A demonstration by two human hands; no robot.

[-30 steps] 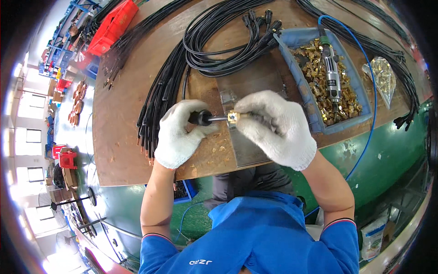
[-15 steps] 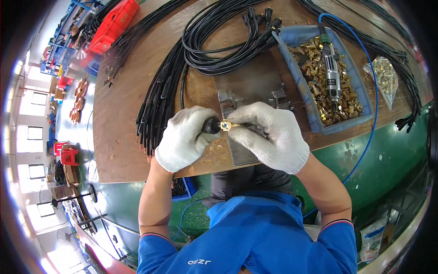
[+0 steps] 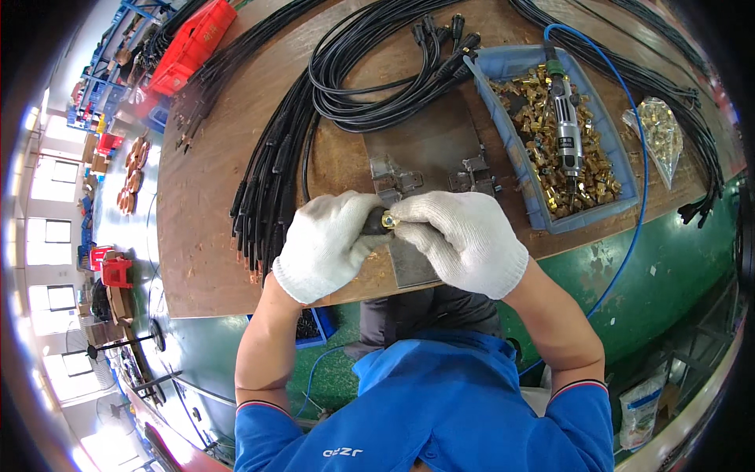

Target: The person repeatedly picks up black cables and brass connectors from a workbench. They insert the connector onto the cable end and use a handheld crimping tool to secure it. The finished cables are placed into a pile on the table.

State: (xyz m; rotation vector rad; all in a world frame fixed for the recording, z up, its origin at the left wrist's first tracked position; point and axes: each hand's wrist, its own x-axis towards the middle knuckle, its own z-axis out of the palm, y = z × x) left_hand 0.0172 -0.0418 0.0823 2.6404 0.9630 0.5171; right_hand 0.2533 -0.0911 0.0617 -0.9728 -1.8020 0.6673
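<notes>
My left hand point(image 3: 329, 245), in a white knit glove, is closed round a black cable connector point(image 3: 373, 223) with its end turned to the right. A small brass fitting point(image 3: 388, 221) sits at that end. The gloved fingertips of my right hand point(image 3: 465, 242) pinch the fitting from the right, and partly cover it. Both hands are above the near edge of the wooden table point(image 3: 200, 267). Just beyond them a metal plate point(image 3: 421, 138) carries small metal brackets point(image 3: 397, 175).
Black cables point(image 3: 271, 177) lie left of my hands, with a coiled bundle point(image 3: 346, 94) behind. At right, a blue bin point(image 3: 543, 212) holds brass fittings and a power screwdriver point(image 3: 566, 130) on a blue hose point(image 3: 646, 157). Farther right lies a clear bag point(image 3: 662, 134) of fittings.
My right fingers have closed in over the brass fitting, which now shows less and sits nearer the black connector. The view has shifted slightly.
</notes>
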